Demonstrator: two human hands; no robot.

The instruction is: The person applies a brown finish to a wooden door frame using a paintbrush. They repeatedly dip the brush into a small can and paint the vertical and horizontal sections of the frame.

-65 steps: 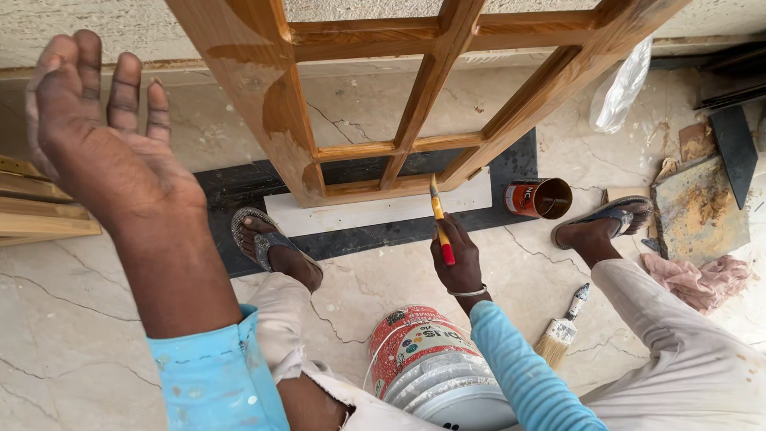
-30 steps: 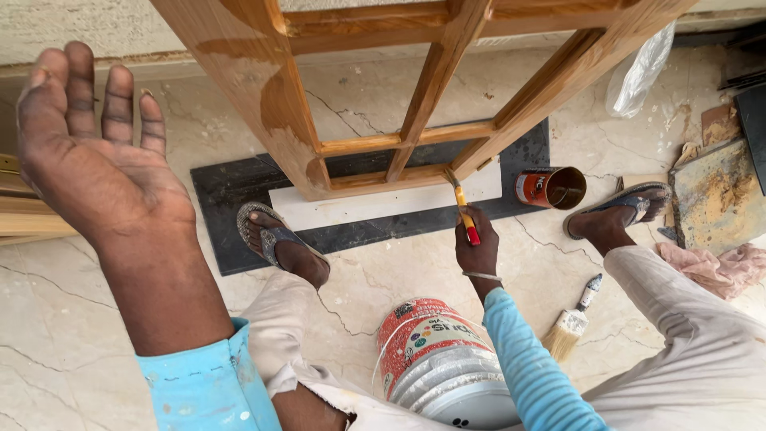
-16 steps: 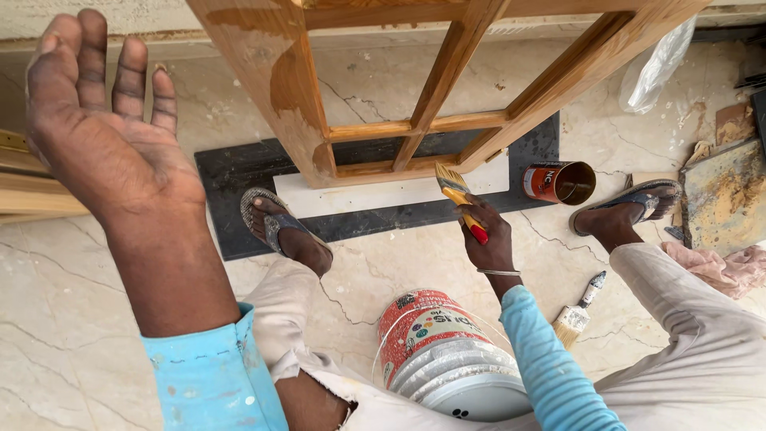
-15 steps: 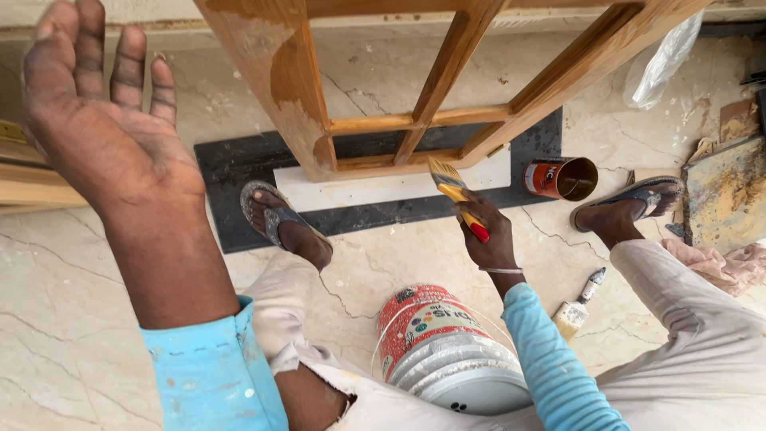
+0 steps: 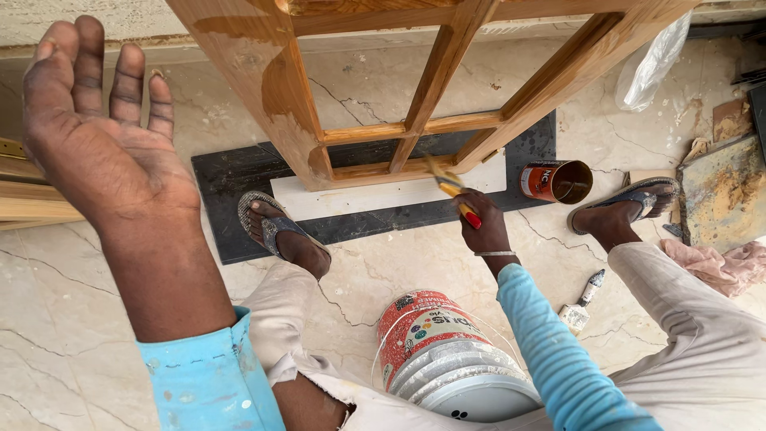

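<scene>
Since the earlier frames our right hand (image 5: pixel 483 223) has carried the brush (image 5: pixel 451 191) up from the marble floor (image 5: pixel 72 319) toward the bottom rail of the wooden frame (image 5: pixel 399 132), and the bristles now lie against that rail near its middle upright. Our left hand (image 5: pixel 96 132) has stayed raised at the left, barely shifting.

The right hand is closed around the brush's red and yellow handle, knuckles toward us, wrist bent down, the blue sleeve running back toward our body. The left hand is spread wide, palm facing us, fingers upright and slightly apart, holding nothing and touching nothing we can see; its forearm rises steeply from a paint-flecked blue cuff.

The frame leans over a white board (image 5: pixel 383 195) lying on a dark slab (image 5: pixel 231 179). Our left sandal (image 5: pixel 267 223) rests on the slab's edge. An open tin (image 5: pixel 558 181) lies tipped on its side just right of the slab, near our right foot (image 5: pixel 618 211). A red and white bucket (image 5: pixel 447 351) sits between our knees, and a second small brush (image 5: pixel 582 299) lies on the floor beside our right leg.
</scene>
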